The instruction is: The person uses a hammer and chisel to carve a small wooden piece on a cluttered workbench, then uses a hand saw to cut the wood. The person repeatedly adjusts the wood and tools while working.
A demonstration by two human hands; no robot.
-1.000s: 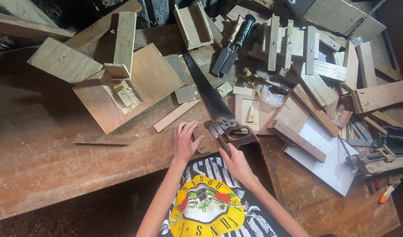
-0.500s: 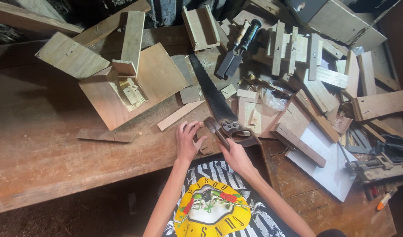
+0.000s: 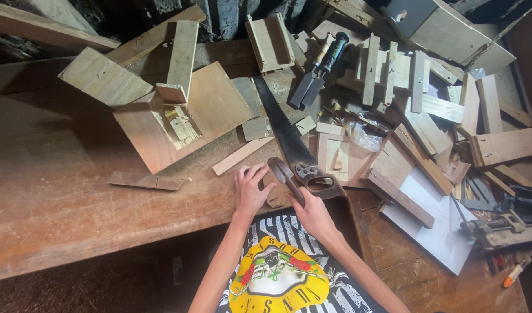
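Observation:
My left hand (image 3: 250, 189) lies flat, fingers spread, near the front edge of the brown workbench (image 3: 57, 208), touching a small wooden piece (image 3: 274, 198). My right hand (image 3: 314, 215) is closed on the handle of a rusty hammer-like tool (image 3: 284, 174), whose head rests just right of my left fingers. A handsaw (image 3: 289, 142) lies right behind the tool, with its handle near my right hand and its dark blade running away to the upper left.
A square plywood board (image 3: 188, 116) with blocks on it lies at the left. A thin strip (image 3: 145, 181) and a slat (image 3: 241, 155) are nearby. Two chisels (image 3: 318, 72), a small open box (image 3: 270, 42) and several offcuts crowd the back and right. A clamp (image 3: 500, 229) sits at the right edge.
Both hands stay at the same spot by the saw handle; the left fingers shift slightly on the small piece. The view has drifted a little.

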